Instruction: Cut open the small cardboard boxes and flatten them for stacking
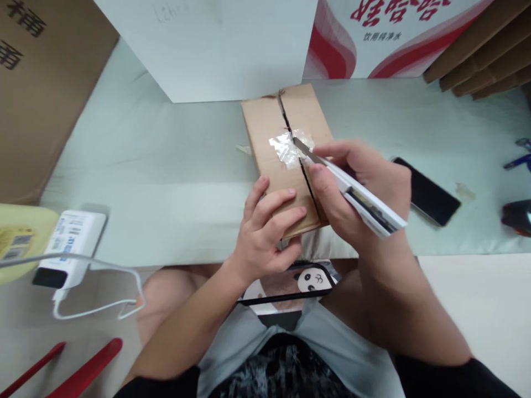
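Note:
A small brown cardboard box (265, 124) lies on the pale green surface, with a dark slit running along its top. Shiny clear tape (284, 149) covers the middle of that slit. My left hand (269, 229) grips the box's near left corner, fingers on top and thumb at the near edge. In my right hand (360, 182) is a white utility knife (369, 207). Its blade is out, and the tip touches or hovers just over the tape at the slit; I cannot tell which.
A black phone (429, 190) lies to the right. A white power bank (77, 243) with a cable sits at the left edge beside a yellow container (20, 237). Large cartons (232, 50) stand behind the box. A panda-pattern item (311, 280) is near my lap.

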A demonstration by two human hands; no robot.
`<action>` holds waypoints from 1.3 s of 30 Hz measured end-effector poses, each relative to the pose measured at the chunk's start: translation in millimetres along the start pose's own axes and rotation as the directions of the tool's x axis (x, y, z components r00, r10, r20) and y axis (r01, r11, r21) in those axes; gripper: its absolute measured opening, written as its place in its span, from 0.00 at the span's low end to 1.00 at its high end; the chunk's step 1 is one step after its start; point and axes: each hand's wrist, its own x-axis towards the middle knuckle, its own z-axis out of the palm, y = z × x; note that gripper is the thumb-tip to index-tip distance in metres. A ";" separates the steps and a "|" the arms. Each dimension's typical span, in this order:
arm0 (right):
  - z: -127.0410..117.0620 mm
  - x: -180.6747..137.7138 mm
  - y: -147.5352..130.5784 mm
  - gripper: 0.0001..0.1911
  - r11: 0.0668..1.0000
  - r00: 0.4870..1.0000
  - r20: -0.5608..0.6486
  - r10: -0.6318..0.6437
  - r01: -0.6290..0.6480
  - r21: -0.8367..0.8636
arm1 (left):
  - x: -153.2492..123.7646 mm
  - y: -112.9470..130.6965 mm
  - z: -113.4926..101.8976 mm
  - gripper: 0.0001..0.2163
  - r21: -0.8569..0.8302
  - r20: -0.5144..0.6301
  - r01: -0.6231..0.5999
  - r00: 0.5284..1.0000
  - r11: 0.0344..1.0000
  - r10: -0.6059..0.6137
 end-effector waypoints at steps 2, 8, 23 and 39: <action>-0.2 0.1 0.3 0.09 1.000 1.000 0.001 -0.012 0.012 -0.009 | 0.3 0.5 -0.1 0.22 -0.002 0.002 0.002 1.000 1.000 -0.002; 1.9 2.4 2.5 0.11 0.996 0.999 0.034 -0.037 0.039 -0.075 | 0.9 1.3 0.0 0.23 -0.014 0.006 0.012 1.000 1.000 -0.012; 1.0 -0.3 1.9 0.12 0.999 0.999 0.035 0.002 0.000 -0.038 | -1.1 0.3 0.0 0.23 -0.002 0.011 0.003 1.000 1.000 -0.003; 2.5 -1.2 1.0 0.12 0.992 0.998 0.024 -0.059 0.061 -0.109 | -0.1 0.4 0.9 0.21 0.012 0.002 0.008 1.000 1.000 -0.008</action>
